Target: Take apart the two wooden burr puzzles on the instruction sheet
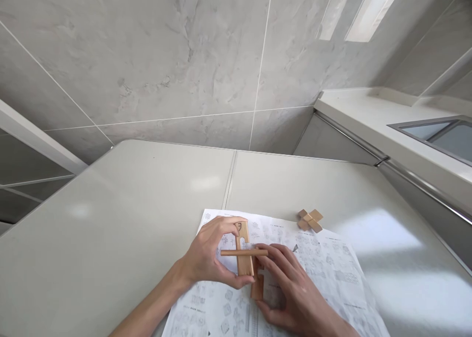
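My left hand (212, 251) grips a notched wooden puzzle piece (245, 265) between thumb and fingers, held upright with a dark mark near its top. Across its front lies a thin wooden rod (241, 252), pointing left and right. The fingers of my right hand (289, 283) are at the rod's right end, and they also hold a second notched wooden piece (257, 287) against the first one's lower right side. How far the pieces interlock I cannot tell. Beneath both hands spreads a printed instruction sheet (199, 315) with small diagrams.
An assembled cross-shaped wooden puzzle (310, 220) sits at the sheet's upper right edge. The pale table (147, 194) has a seam across its middle. Behind it rises a grey tiled wall (177, 57). To the right stands a white counter (368, 118) with a sink (442, 133).
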Demonstrator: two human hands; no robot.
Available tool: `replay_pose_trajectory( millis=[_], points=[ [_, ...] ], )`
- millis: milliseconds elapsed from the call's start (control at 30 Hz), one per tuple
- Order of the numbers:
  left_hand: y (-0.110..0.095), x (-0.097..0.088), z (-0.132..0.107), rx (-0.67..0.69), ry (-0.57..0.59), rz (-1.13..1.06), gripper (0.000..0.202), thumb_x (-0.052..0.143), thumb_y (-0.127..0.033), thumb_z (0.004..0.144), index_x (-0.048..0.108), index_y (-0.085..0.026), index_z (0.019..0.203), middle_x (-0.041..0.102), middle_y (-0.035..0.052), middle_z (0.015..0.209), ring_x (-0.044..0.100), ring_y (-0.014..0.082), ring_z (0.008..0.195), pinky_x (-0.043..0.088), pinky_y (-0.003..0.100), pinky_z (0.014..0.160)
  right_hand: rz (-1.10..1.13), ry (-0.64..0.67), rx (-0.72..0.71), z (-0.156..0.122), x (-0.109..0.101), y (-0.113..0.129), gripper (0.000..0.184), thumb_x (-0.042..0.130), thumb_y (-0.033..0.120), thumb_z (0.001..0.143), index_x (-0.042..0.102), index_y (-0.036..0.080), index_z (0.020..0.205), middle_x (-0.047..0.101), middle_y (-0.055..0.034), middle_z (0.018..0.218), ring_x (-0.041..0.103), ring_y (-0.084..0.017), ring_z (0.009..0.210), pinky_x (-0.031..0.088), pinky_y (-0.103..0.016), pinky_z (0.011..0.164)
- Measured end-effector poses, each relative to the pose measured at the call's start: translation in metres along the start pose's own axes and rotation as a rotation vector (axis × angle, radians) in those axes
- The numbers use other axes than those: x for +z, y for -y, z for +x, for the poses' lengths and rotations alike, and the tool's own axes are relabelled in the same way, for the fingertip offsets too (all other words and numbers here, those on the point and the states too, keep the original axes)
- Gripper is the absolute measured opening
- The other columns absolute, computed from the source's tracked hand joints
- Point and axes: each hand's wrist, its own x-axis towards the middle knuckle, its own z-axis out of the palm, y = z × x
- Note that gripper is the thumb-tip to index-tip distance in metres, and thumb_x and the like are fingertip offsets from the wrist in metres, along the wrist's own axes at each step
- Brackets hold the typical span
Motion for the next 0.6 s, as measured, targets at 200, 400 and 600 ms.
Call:
replay_pose_trajectory(
  millis=[200, 400, 600],
  points=[
    [0.000, 0.002, -0.004, -0.059, 0.062, -0.062, 0.084, 0.097, -0.057, 0.060, 0.050, -0.029, 0.123, 0.078, 0.0095, 0.122, 0.079, 0.0314, 0.107, 0.063, 0.043, 0.092, 0.026, 0.026, 0.026, -0.002, -0.005, -0.004, 0.075, 0.082, 0.021, 0.088, 0.050, 0.029, 0.154, 0.057, -0.0143, 0.157, 0.050, -0.043, 0.141, 0.055, -0.062, 0.112],
    [0.003, 0.010, -0.011, -0.090, 0.153, -0.139, 0.083, 0.095, -0.063, 0.061, 0.051, -0.027, 0.121, 0.079, 0.0077, 0.115, 0.080, 0.0315, 0.100, 0.062, 0.043, 0.089, 0.261, -0.067, 0.110, -0.003, -0.015, 0.000, 0.033, 0.059, 0.025, 0.110, 0.055, 0.032, 0.141, 0.071, -0.0088, 0.129, 0.066, -0.029, 0.117, 0.060, -0.043, 0.096],
    [0.001, 0.017, -0.014, -0.062, 0.215, -0.183, 0.086, 0.089, -0.068, 0.063, 0.052, -0.027, 0.128, 0.078, 0.0065, 0.111, 0.079, 0.0291, 0.093, 0.061, 0.041, 0.086, 0.310, -0.127, 0.100, -0.003, -0.014, 0.010, 0.013, 0.055, 0.019, 0.111, 0.062, 0.029, 0.114, 0.072, -0.0003, 0.091, 0.066, -0.019, 0.073, 0.054, -0.029, 0.067]
  ],
)
